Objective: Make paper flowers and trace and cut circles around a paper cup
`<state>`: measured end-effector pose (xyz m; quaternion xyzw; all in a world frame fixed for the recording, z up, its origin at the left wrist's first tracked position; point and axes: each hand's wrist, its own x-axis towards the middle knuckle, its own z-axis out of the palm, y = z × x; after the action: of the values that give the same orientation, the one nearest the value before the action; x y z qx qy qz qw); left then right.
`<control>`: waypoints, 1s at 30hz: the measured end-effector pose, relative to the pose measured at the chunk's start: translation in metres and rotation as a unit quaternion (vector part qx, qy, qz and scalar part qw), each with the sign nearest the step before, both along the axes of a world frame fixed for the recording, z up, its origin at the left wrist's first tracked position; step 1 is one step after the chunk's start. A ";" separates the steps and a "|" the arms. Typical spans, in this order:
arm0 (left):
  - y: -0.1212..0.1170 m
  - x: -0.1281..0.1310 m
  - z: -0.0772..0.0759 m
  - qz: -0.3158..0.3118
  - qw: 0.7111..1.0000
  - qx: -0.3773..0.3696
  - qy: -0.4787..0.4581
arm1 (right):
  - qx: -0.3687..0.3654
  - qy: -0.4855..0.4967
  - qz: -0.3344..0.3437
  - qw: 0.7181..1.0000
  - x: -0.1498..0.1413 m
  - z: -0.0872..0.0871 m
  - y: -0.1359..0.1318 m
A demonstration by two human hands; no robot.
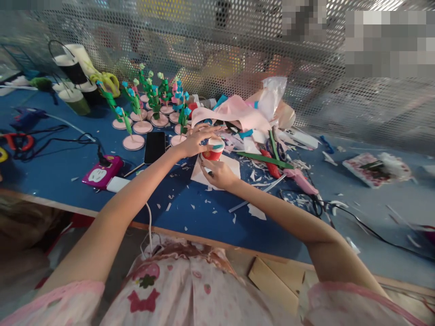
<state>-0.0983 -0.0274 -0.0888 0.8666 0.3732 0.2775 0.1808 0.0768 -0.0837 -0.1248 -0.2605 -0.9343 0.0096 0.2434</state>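
Holding a small red cup point(212, 155) low over a pale sheet point(234, 166) on a blue worktable point(190, 219), close in front of the body, probably for a clear view and steady forearms. Cupping the lower side with the right hand point(219, 174), fingers curled inward against the red wall, apparently to brace and keep upright. Reaching across the top with the left hand point(198, 141), fingers stretched long and lying fairly close together, thumb lowered toward the pale rim beside a teal piece point(217, 146); perhaps guarding against tipping. Impossible to tell a pinch on the teal piece from a light touch. Behind, to the left, standing in a loose cluster, green-stemmed paper flowers on round pink bases point(133, 142), likely set apart for protection from bumps. Lying nearer, between flowers and hands, a black phone point(155, 147). Heaped just beyond the cup, pink sheeting point(238, 113) and mixed offcuts, seemingly pushed back for working room. Resting to the right, with a cord trailing, a pink glue gun point(301, 181), nozzle toward the middle, presumably within easy right-hand reach. Scattered all around on the blue surface, tiny white scraps point(168, 207).
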 end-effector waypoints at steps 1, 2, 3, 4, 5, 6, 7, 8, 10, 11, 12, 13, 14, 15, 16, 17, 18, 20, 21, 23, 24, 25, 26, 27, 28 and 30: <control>-0.001 0.000 0.000 0.001 1.000 -0.002 -0.004 | 0.004 -0.016 -0.005 1.000 -0.002 0.000 0.000; -0.002 0.000 0.001 0.001 1.000 -0.002 -0.008 | 0.007 -0.032 -0.011 0.999 -0.005 0.000 0.000; -0.003 0.000 0.001 -0.001 1.000 -0.001 -0.013 | 0.009 -0.047 -0.016 0.999 -0.008 0.000 -0.001; -0.004 0.000 0.001 -0.003 1.000 0.002 -0.016 | 0.010 -0.063 -0.021 0.998 -0.010 0.001 -0.002; -0.004 0.000 0.001 -0.004 1.000 0.003 -0.018 | 0.011 -0.078 -0.025 0.997 -0.013 0.003 -0.003; -0.005 0.000 0.001 -0.003 1.000 0.002 -0.018 | 0.012 -0.094 -0.029 0.995 -0.016 0.005 -0.004; -0.005 0.000 0.001 -0.001 1.000 -0.001 -0.016 | 0.011 -0.108 -0.034 0.993 -0.018 0.007 -0.006; -0.005 0.000 0.001 0.001 1.000 -0.006 -0.013 | 0.010 -0.123 -0.039 0.992 -0.020 0.009 -0.007; -0.004 -0.001 0.000 0.004 1.000 -0.011 -0.009 | 0.005 -0.152 -0.050 0.987 -0.024 0.014 -0.010; -0.003 -0.001 0.000 0.004 1.000 -0.012 -0.009 | 0.001 -0.166 -0.055 0.985 -0.025 0.016 -0.011; -0.003 -0.001 0.000 0.003 1.000 -0.011 -0.010 | -0.003 -0.179 -0.060 0.982 -0.027 0.017 -0.012; -0.003 -0.001 0.000 0.001 1.000 -0.010 -0.010 | -0.007 -0.192 -0.065 0.979 -0.029 0.019 -0.013; -0.002 -0.001 0.000 -0.002 1.000 -0.009 -0.010 | -0.011 -0.203 -0.072 0.976 -0.030 0.021 -0.014; -0.002 -0.001 0.000 -0.004 1.000 -0.009 -0.009 | -0.015 -0.214 -0.079 0.974 -0.032 0.022 -0.014; -0.002 -0.001 0.000 -0.008 1.000 -0.010 -0.009 | -0.018 -0.223 -0.087 0.971 -0.034 0.024 -0.014; -0.003 -0.001 0.001 -0.011 1.000 -0.010 -0.009 | -0.021 -0.231 -0.096 0.968 -0.035 0.025 -0.013; -0.003 -0.001 0.001 -0.016 1.000 -0.010 -0.011 | -0.024 -0.238 -0.106 0.965 -0.037 0.026 -0.013; -0.004 -0.002 0.002 -0.021 1.000 -0.007 -0.016 | -0.028 -0.249 -0.119 0.961 -0.039 0.028 -0.013; -0.004 -0.002 0.002 -0.021 1.000 -0.005 -0.018 | -0.029 -0.253 -0.121 0.959 -0.040 0.028 -0.013; -0.004 -0.001 0.002 -0.019 1.000 -0.001 -0.017 | -0.030 -0.260 -0.116 0.958 -0.040 0.029 -0.015; -0.004 -0.001 0.001 -0.018 1.000 0.000 -0.015 | -0.029 -0.262 -0.112 0.958 -0.040 0.029 -0.016; -0.004 -0.001 0.001 -0.019 1.000 -0.001 -0.013 | -0.028 -0.263 -0.107 0.958 -0.039 0.029 -0.018; -0.004 -0.001 0.001 -0.020 1.000 -0.002 -0.012 | -0.027 -0.264 -0.103 0.959 -0.038 0.029 -0.019; -0.004 -0.001 0.001 -0.020 1.000 -0.003 -0.012 | -0.026 -0.264 -0.098 0.959 -0.036 0.029 -0.021; -0.004 -0.001 0.001 -0.018 1.000 -0.004 -0.012 | -0.026 -0.263 -0.093 0.960 -0.034 0.028 -0.022; -0.004 -0.001 0.002 -0.017 1.000 -0.004 -0.013 | -0.025 -0.260 -0.079 0.962 -0.027 0.027 -0.024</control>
<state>-0.0991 -0.0317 -0.0868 0.8684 0.3576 0.2840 0.1934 0.0494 -0.1081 -0.0974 -0.3328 -0.9413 -0.0544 -0.0148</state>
